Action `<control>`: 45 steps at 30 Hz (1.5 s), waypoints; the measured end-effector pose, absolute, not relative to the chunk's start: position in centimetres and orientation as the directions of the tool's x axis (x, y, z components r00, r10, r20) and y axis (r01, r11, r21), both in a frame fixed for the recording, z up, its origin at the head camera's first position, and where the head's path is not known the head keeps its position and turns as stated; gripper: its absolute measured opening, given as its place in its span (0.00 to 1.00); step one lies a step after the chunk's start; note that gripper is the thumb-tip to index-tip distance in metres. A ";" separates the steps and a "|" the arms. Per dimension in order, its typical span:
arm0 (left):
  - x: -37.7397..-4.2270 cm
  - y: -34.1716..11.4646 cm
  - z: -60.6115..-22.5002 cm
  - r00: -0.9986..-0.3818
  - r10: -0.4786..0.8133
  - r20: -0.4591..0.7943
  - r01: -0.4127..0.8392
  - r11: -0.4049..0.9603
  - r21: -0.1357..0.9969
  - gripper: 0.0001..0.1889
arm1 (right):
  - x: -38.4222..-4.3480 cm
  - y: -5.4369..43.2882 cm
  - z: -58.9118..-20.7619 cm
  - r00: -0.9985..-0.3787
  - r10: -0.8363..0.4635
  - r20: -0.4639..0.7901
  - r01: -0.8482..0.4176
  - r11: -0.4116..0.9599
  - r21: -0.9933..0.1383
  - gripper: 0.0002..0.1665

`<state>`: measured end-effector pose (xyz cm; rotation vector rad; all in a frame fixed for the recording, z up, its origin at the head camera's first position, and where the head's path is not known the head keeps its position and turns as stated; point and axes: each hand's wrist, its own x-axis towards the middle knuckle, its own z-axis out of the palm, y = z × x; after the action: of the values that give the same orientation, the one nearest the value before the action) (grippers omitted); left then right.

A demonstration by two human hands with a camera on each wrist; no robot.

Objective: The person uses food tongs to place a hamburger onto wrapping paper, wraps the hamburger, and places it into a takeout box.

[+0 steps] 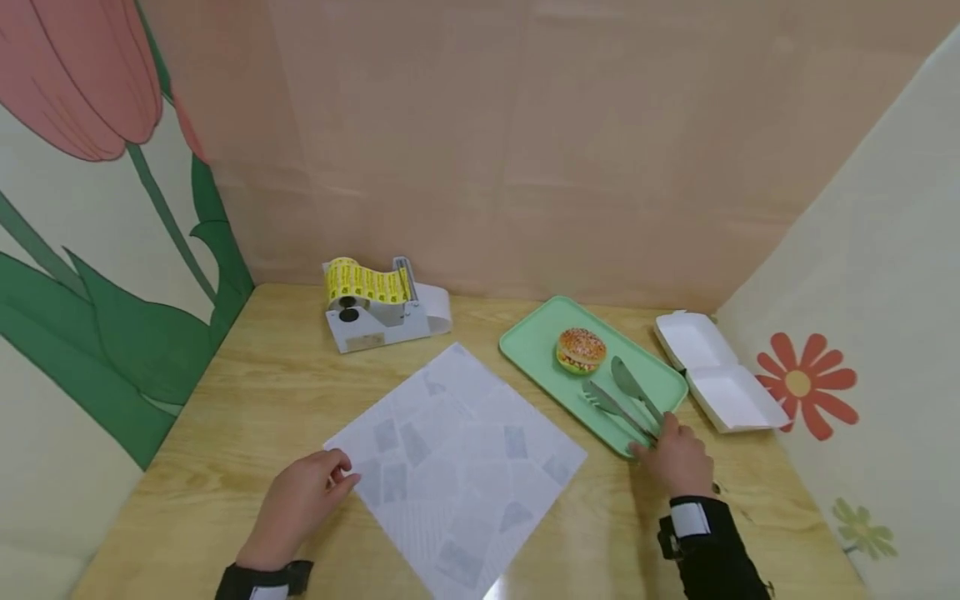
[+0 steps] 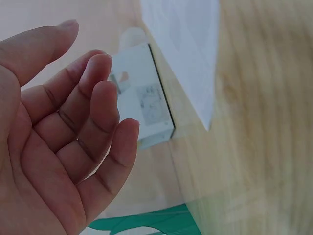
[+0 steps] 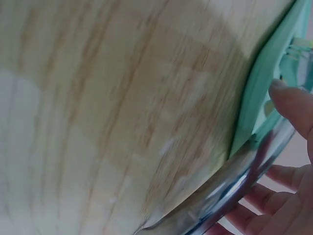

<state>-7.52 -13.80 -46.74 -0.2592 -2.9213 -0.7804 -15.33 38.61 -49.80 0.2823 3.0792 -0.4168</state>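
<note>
My right hand [image 1: 681,462] is at the near corner of a green tray [image 1: 536,333], gripping the handle end of a silver knife [image 1: 630,382]. In the right wrist view the shiny handle [image 3: 234,183] runs between thumb and fingers, past the tray rim. Beside the knife lies a fork [image 1: 611,406], its handle end close to my thumb. A sesame-bun burger [image 1: 581,350] sits further back on the tray. My left hand [image 1: 303,500], fingers loosely bent and holding nothing, is by the left corner of a printed paper sheet [image 1: 457,467] on the table.
A label dispenser [image 1: 375,308] with a yellow label roll stands at the back left. At the right, next to the tray, lies an opened white takeaway box [image 1: 731,379]. Pink fabric hangs behind the wooden table [image 1: 247,400], with flowered cloth on both sides.
</note>
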 end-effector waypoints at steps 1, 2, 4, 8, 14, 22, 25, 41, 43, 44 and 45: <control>-7.5 -13.9 -46.8 -0.981 0.132 0.143 0.186 0.854 0.486 0.09 | -15.6 38.8 -49.8 -0.983 0.176 -0.044 0.182 0.949 -0.258 0.47; -7.5 -14.0 -46.9 -0.983 0.127 0.135 0.178 0.855 0.487 0.08 | -15.9 38.9 -49.9 -0.984 0.173 -0.052 0.180 0.949 -0.260 0.46; -7.3 -14.2 -47.0 -0.983 0.121 0.135 0.172 0.855 0.489 0.08 | -16.4 39.1 -50.0 -0.987 0.147 -0.066 0.160 0.950 -0.270 0.44; -7.2 -14.5 -47.5 -0.980 0.121 0.159 0.184 0.859 0.478 0.08 | -17.0 39.7 -50.5 -0.990 0.090 -0.112 0.120 0.946 -0.301 0.42; -7.0 -14.6 -47.9 -0.970 0.114 0.213 0.205 0.857 0.473 0.09 | -17.1 40.6 -51.3 -0.994 0.053 -0.097 0.081 0.945 -0.316 0.40; -7.0 -14.8 -47.9 -0.964 0.115 0.239 0.216 0.861 0.460 0.08 | -17.1 41.4 -50.8 -0.963 0.126 -0.240 0.225 0.864 -0.449 0.50; -7.0 -14.9 -47.9 -0.967 0.111 0.227 0.207 0.866 0.456 0.07 | -17.1 41.2 -49.6 -0.913 0.133 -0.386 0.359 0.710 -0.606 0.54; -7.0 -15.2 -48.0 -0.961 0.128 0.247 0.227 0.873 0.431 0.07 | -19.1 37.2 -47.8 -0.798 -0.018 -0.603 0.573 0.288 -0.767 0.54; -7.0 -15.1 -47.9 -0.969 0.121 0.215 0.206 0.876 0.437 0.07 | -19.4 36.9 -47.7 -0.797 -0.007 -0.604 0.579 0.278 -0.767 0.54; -7.0 -15.1 -47.9 -0.973 0.117 0.199 0.196 0.875 0.442 0.07 | -19.6 36.8 -47.7 -0.797 -0.003 -0.604 0.580 0.278 -0.766 0.54; -7.0 -15.0 -47.8 -0.976 0.115 0.187 0.188 0.875 0.446 0.07 | -19.7 36.6 -47.6 -0.797 0.005 -0.605 0.582 0.278 -0.764 0.55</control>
<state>-7.05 -15.02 -47.82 -0.2351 -2.8914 -0.7107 -19.73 36.62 -47.60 0.5264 2.0602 -1.5464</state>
